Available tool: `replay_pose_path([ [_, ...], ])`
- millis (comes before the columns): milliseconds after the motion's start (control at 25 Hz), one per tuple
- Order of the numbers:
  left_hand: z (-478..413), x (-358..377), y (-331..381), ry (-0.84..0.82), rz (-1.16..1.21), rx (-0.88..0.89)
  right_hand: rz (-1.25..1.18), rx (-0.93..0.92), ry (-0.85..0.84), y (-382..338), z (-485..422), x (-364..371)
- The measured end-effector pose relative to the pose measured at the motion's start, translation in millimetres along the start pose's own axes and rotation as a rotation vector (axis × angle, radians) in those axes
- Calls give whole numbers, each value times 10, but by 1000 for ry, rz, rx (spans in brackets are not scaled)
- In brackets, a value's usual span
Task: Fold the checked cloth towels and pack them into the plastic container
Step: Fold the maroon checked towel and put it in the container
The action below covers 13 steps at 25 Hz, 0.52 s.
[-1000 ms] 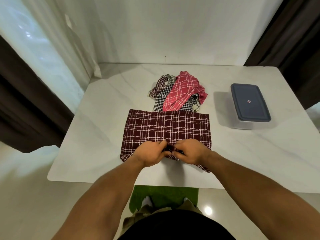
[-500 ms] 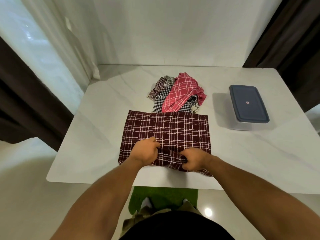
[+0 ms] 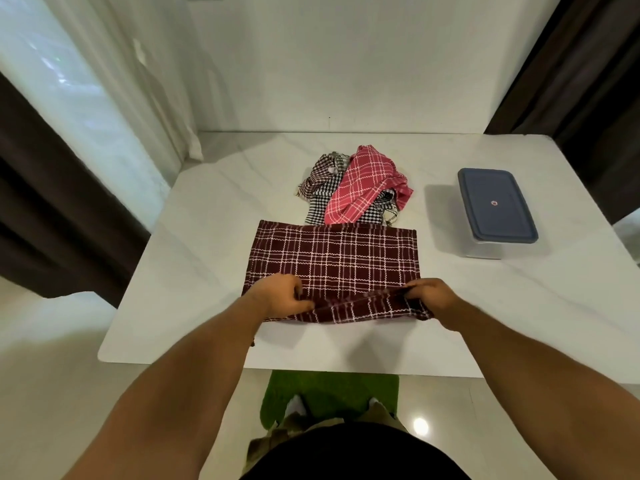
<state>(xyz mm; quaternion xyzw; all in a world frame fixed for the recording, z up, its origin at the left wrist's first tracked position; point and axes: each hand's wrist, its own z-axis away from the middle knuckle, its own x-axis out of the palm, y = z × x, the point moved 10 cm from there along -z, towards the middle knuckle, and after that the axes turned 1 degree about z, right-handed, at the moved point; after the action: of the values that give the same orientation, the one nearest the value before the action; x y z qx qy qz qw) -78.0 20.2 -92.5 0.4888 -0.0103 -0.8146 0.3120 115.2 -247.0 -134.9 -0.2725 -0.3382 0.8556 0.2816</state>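
White marble table (image 3: 214, 271) fills the view; on it the maroon checked towel (image 3: 332, 261) lies flat near the front edge, the lidded plastic container (image 3: 495, 213) well right, a crumpled towel pile (image 3: 356, 188) just behind. Left hand (image 3: 277, 297) and right hand (image 3: 431, 296), set apart, each pinch the towel's raised near edge.

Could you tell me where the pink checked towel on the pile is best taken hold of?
I would pinch the pink checked towel at its loose right corner, coming from above right: it lies crumpled on top of the black-and-white checked towels, so it should lift free alone.
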Motion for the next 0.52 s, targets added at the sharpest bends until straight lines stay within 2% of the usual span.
replay_pose_path([
  [160, -6, 116, -323, -141, 56, -106, -331, 75, 58, 88, 35, -139],
  [320, 122, 236, -509, -233, 13, -196, -460, 151, 151, 223, 70, -187],
  [440, 120, 206, -586, -103, 345, -246, -405, 172, 187, 311, 51, -284],
  [520, 112, 175, -668, 10, 634, -329, -344, 175, 95, 319, 91, -228],
])
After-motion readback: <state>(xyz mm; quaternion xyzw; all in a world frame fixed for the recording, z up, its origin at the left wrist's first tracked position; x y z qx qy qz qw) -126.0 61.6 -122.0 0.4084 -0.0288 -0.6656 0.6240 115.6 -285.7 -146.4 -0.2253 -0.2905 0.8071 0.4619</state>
